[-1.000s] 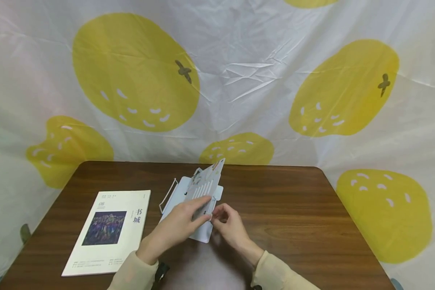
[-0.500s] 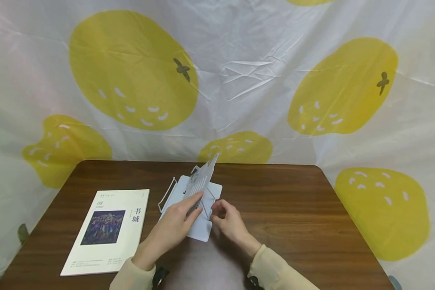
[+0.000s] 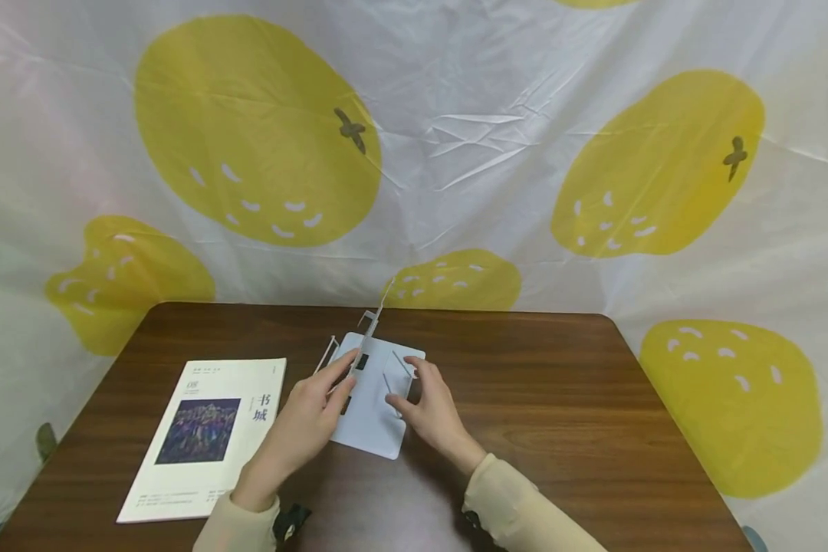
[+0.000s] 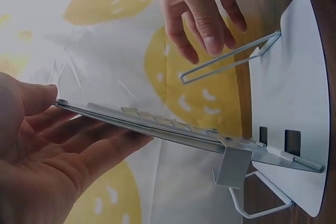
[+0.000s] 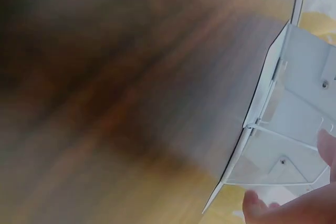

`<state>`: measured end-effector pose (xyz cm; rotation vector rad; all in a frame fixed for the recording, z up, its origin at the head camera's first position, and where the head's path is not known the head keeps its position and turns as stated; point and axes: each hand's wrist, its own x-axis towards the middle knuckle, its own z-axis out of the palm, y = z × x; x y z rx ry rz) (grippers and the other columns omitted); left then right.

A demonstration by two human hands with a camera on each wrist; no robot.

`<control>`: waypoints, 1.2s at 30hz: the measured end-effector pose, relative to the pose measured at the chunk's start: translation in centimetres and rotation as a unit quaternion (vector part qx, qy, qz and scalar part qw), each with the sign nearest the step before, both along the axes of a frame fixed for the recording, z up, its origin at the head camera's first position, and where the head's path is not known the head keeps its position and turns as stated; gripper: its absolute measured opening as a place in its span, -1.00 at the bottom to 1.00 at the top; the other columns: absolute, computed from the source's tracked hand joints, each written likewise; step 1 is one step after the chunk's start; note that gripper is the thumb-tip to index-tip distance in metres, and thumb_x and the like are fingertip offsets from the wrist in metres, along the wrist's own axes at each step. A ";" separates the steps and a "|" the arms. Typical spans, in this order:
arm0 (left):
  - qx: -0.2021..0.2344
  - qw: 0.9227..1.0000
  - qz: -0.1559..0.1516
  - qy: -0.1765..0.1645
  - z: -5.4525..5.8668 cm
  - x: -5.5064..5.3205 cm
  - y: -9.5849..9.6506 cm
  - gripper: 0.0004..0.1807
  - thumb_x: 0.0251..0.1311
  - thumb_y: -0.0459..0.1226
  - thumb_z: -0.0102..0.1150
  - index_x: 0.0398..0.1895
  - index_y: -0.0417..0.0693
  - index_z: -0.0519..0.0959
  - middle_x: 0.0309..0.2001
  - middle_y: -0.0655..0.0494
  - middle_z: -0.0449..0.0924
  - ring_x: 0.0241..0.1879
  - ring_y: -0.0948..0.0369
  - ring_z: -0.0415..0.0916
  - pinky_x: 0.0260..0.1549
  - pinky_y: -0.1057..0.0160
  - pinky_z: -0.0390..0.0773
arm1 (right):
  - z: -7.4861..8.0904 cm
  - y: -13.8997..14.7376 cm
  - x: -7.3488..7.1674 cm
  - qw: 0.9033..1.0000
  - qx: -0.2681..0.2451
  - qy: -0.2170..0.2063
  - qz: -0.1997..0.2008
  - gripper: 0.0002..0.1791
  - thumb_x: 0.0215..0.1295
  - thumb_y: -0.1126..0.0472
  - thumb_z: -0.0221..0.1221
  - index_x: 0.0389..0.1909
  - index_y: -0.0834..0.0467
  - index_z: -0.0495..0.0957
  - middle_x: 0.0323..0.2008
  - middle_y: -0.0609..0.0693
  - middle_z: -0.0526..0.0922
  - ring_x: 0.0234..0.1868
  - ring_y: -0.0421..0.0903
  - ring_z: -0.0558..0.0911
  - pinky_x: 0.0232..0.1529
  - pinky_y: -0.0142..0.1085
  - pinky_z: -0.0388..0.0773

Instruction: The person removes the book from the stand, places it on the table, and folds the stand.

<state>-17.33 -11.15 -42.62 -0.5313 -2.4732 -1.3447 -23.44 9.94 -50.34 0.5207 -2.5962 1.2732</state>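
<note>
A pale metal book stand (image 3: 372, 437) rests on the table, its flat base down and its hinged panel (image 4: 199, 139) raised nearly edge-on. My left hand (image 3: 303, 418) holds that panel by its edge, thumb on one face and fingers against the other. From the base rises a thin wire support (image 4: 231, 57), standing clear of the panel. My right hand (image 3: 433, 406) is beside this wire, thumb and fingers spread apart around it; no grip on it shows. In the right wrist view, the thumb (image 5: 326, 145) appears close to the wire frame.
A white magazine (image 3: 248, 383) with a dark picture lies flat on the left of the brown wooden table (image 3: 559, 406). A wire page holder (image 3: 326, 364) sticks out at the stand's left side. Behind the table hangs a white curtain (image 3: 469, 176) with yellow fruit prints.
My left hand has swung the panel leftward, from leaning right to nearly upright, baring more of the base. My right hand's thumb and fingers have spread around the wire support.
</note>
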 end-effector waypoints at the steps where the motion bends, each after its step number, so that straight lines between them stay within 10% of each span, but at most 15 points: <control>1: 0.003 1.000 0.003 -0.001 0.0 0.0 -0.2 -0.54 0.43 -0.30 0.03 0.37 -0.15 0.39 0.27 -0.10 0.44 0.23 0.07 0.41 0.11 -0.05 0.46 | 0.0 -0.1 -0.1 1.000 0.003 0.007 -0.001 -0.23 0.11 0.14 0.44 0.31 0.22 0.33 0.22 0.22 0.43 0.21 0.17 0.44 0.19 0.00 0.39; 20: 0.121 0.990 0.012 -0.071 -0.4 -0.1 -2.8 -0.55 0.45 -0.23 0.02 0.37 -0.03 0.39 0.19 -0.15 0.52 0.01 -0.05 0.59 -0.08 0.04 0.60 | -0.2 -2.7 -0.8 0.996 0.079 0.004 0.028 -0.26 0.49 -0.03 0.01 0.55 0.11 -0.03 0.52 0.20 -0.09 0.52 0.06 -0.12 0.44 -0.01 -0.06; 36: 0.136 0.988 0.014 -0.068 -0.3 -0.1 -3.3 -0.55 0.48 -0.22 -0.03 0.39 -0.05 0.36 0.23 -0.14 0.48 0.06 0.00 0.57 -0.01 -0.03 0.56 | 0.0 -3.9 -3.1 0.970 0.221 0.043 0.093 -0.27 0.43 -0.03 0.09 0.45 0.29 0.17 0.44 0.33 0.13 0.45 0.26 0.08 0.33 0.16 0.16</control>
